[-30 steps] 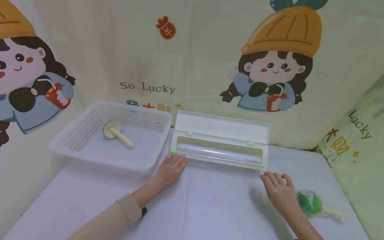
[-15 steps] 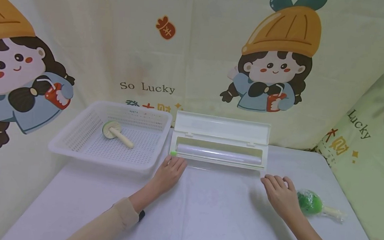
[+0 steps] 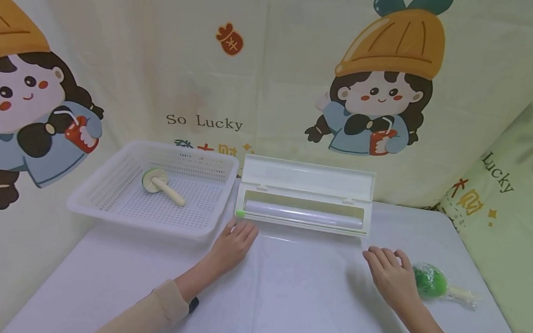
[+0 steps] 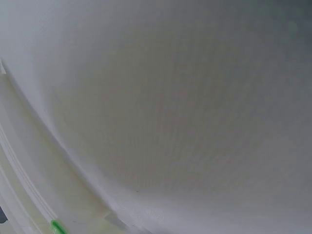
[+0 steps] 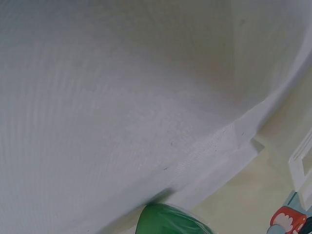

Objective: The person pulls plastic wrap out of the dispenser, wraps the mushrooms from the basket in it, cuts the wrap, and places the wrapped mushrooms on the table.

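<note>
A white cling film dispenser (image 3: pixel 307 178) stands at the back of the table with its lid raised. Inside lies a roll of cling film (image 3: pixel 302 214), and a green slider (image 3: pixel 240 213) sits at the left of its front edge. Clear cling film (image 3: pixel 280 238) shows as a faint glint just before the box. My left hand (image 3: pixel 234 247) pinches the film's left side with curled fingers, below the slider. At the right front corner, my right hand (image 3: pixel 390 278) pinches the other side. Both wrist views show the dispenser's edge but neither hand.
A white perforated basket (image 3: pixel 151 220) at the left holds a mushroom-shaped thing with a cream handle (image 3: pixel 167 189). Right of my right hand lies a green-headed, light-handled thing in clear plastic (image 3: pixel 430 281). A printed cloth (image 3: pixel 281 85) hangs directly behind the table.
Both hands have drawn slightly toward me, away from the dispenser, and the film's glint has shifted forward with them. The dispenser, basket and green thing have stayed put.
</note>
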Demonstrator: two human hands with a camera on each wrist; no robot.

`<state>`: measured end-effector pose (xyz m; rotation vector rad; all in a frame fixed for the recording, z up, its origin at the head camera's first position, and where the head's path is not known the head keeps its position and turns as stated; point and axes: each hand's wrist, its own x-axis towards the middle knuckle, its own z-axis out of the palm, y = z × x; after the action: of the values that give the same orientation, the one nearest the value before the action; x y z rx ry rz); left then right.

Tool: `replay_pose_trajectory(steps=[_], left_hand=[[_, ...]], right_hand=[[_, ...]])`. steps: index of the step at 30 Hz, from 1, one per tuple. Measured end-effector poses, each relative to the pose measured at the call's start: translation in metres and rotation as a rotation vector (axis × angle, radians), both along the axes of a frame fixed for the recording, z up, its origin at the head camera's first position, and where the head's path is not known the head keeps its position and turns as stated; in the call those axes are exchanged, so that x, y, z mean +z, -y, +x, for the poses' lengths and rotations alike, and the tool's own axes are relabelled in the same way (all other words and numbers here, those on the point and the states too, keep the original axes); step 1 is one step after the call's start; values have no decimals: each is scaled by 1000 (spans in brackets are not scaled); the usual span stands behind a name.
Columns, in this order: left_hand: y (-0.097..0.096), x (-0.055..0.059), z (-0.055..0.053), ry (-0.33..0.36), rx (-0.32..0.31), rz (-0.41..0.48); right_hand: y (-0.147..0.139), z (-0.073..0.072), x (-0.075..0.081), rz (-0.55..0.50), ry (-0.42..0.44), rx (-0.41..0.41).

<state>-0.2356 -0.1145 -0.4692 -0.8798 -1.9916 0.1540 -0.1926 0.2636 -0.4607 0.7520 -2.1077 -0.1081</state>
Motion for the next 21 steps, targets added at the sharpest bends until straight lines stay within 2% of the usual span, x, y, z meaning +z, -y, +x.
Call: replay_pose_trajectory(steps=[7, 14, 21], left_hand=[[2, 1, 4, 2, -12, 12], [2, 1, 7, -5, -15, 18], [4, 5, 14, 34, -12, 0]], right_hand=[[3, 4, 1, -38, -51, 29], [3, 10, 3, -33, -33, 13], [3, 14, 4, -52, -39, 26]])
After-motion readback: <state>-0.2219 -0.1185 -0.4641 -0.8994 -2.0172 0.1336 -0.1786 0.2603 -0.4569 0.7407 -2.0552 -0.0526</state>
